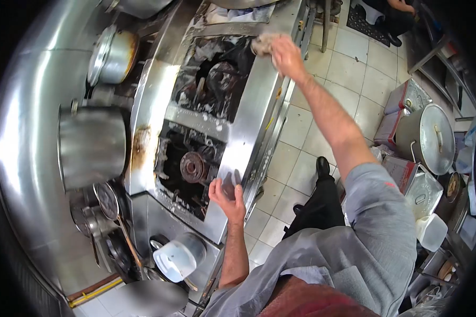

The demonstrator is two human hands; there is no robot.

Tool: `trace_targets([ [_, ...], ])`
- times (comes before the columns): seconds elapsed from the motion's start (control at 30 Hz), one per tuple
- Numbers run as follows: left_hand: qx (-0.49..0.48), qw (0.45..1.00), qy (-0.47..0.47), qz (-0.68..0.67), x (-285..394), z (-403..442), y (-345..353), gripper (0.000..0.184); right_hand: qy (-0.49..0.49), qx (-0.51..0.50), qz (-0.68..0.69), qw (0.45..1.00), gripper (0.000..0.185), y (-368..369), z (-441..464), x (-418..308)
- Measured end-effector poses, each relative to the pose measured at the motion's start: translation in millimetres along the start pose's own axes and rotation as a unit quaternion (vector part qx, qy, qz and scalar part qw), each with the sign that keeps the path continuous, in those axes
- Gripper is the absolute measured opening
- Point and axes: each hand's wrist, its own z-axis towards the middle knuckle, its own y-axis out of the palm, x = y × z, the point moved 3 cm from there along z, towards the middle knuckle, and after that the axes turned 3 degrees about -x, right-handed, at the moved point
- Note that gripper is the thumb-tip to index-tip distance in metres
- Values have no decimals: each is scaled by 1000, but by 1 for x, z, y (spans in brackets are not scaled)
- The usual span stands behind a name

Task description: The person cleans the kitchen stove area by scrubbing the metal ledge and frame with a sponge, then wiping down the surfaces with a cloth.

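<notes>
My right hand [288, 57] is closed around a crumpled, dirty greyish cloth [264, 44] and presses it on the far part of the stove's steel front ledge [238, 150]. My left hand [228, 202] is at the near part of that ledge, thumb and fingers apart. A dark patch lies on the steel just beyond its fingertips; I cannot tell whether it is a shadow or a reflection. Left of both hands are two open burner wells, the near one with a rusty round burner [193, 167] and the far one with a burner [222, 77] among white suds.
A big steel pot [91, 148] and a lidded pot [113, 55] stand behind the stove. Pans and a plastic tub [180, 257] sit at the near left. On the right floor are tins and a large lidded pot [431, 138]. Another person [399, 18] is at the top right.
</notes>
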Motion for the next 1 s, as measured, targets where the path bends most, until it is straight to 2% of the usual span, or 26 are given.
trace_targets([
  [0.07,-37,999,6,-7,12,29,28,60,0,31,-70,997,25,1,35,48],
  [0.1,-74,996,30,48,21,44,41,64,11,30,-71,997,25,-7,47,58],
  [0.17,-132,977,74,152,37,70,66,75,140,-62,7,988,21,-23,75,81],
  [0.2,-141,975,78,154,38,77,73,75,149,-60,5,987,21,-31,75,93],
  [0.23,-148,961,117,202,40,82,81,76,244,36,175,953,27,-45,71,111],
  [0.27,-158,943,153,249,41,85,87,77,329,131,336,873,38,-53,63,131],
  [0.33,-178,933,146,278,41,89,92,78,317,241,443,803,35,-58,50,164],
  [0.37,-182,929,142,290,40,91,94,83,329,246,562,718,33,-41,30,205],
  [0.4,-183,925,140,301,40,93,97,89,332,252,561,716,33,-23,21,235],
  [0.47,-187,924,138,304,40,96,100,89,438,287,521,674,26,12,-3,284],
  [0.5,-194,924,126,305,41,96,100,90,476,229,445,723,28,29,-7,272],
  [0.57,-199,924,118,305,39,97,100,91,383,110,231,888,31,89,-67,282],
  [0.6,-201,922,127,305,40,95,99,91,470,0,105,876,31,90,-90,224],
  [0.63,-205,923,112,306,40,95,98,91,365,124,82,919,29,87,-109,169],
  [0.67,-207,925,97,304,39,96,101,91,414,88,34,906,31,105,-154,129],
  [0.7,-207,925,106,300,39,97,103,91,373,-20,-19,927,36,106,-191,81],
  [0.73,-212,924,99,302,37,96,101,91,344,-34,-16,938,37,103,-227,31],
  [0.77,-217,923,92,305,36,95,101,91,371,-126,-26,920,40,110,-273,-15],
  [0.8,-222,922,96,304,37,94,99,91,408,-169,37,896,44,93,-286,-57],
  [0.87,-225,919,86,312,36,95,100,94,451,-305,91,834,49,99,-317,-84],
  [0.9,-226,919,91,310,36,95,103,94,452,-300,89,835,49,106,-306,-63],
  [0.97,-218,917,108,315,36,98,104,97,432,-147,10,890,51,123,-269,3],
  [1.0,-217,916,111,318,36,101,105,97,415,-63,27,907,50,112,-223,52],
])
